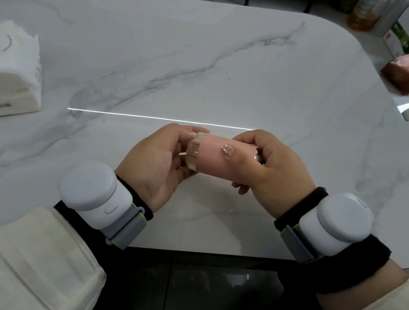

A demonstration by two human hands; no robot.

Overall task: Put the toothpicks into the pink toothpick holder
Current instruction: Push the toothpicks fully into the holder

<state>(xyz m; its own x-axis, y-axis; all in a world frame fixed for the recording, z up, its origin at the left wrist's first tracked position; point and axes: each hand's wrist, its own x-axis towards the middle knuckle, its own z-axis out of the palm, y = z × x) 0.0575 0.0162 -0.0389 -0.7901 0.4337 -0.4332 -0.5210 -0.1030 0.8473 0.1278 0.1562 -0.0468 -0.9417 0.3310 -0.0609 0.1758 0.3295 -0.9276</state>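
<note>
Both hands hold the pink toothpick holder (220, 159) sideways above the tabletop (159, 65) at six o'clock. The right hand (266, 171) clasps its body; the left hand (159, 157) pinches the clear toothpick-filled end (194, 153). Loading looks nearly finished; next, seat that end squarely.

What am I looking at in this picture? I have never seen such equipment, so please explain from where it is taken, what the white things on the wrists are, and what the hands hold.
There is no machine here: a person works with two bare hands. The one picture comes from a camera worn on the head, looking forward and down.

The white round devices are strapped to both wrists; their purpose cannot be read from the picture.

Both hands hold the pink toothpick holder sideways above the white marble table. The right hand grips its body; the left hand is at the clear end, where toothpicks seem to show.

On the table, at the left, stands a tissue pack.
</note>
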